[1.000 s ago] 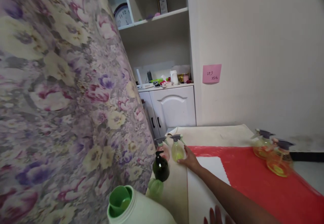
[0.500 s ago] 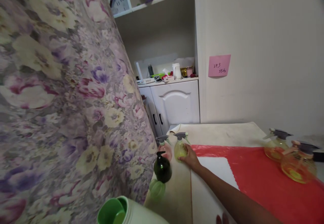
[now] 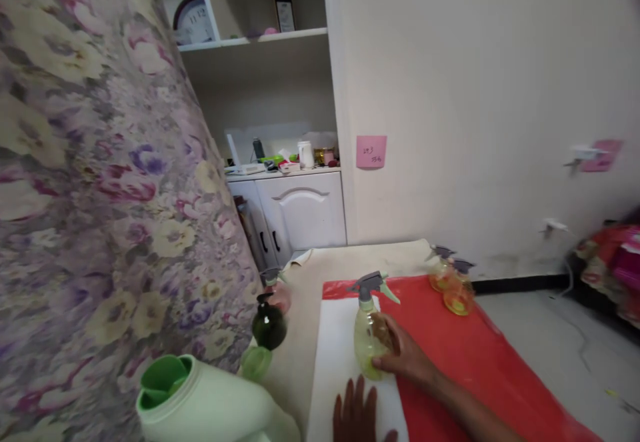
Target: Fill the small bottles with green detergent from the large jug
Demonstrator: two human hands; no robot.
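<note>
My right hand point(image 3: 406, 357) is closed around a yellow-green spray bottle point(image 3: 367, 337) with a grey trigger head. The bottle stands upright on a white sheet point(image 3: 333, 362) at the edge of a red mat point(image 3: 450, 355). My left hand point(image 3: 357, 417) lies near the bottom edge on the white sheet, fingers spread, holding nothing. It is just in front of the bottle and apart from it.
Two orange spray bottles point(image 3: 453, 289) stand at the mat's far corner. A pink spray bottle point(image 3: 280, 293), a dark green pump bottle point(image 3: 269, 323) and a white jug with a green cap point(image 3: 210, 405) line the table's left side by a floral curtain point(image 3: 100, 195). A white cabinet point(image 3: 300, 209) stands behind.
My right hand took the yellow-green bottle from beside the pink one and brought it toward me onto the white sheet. The view swung to the right.
</note>
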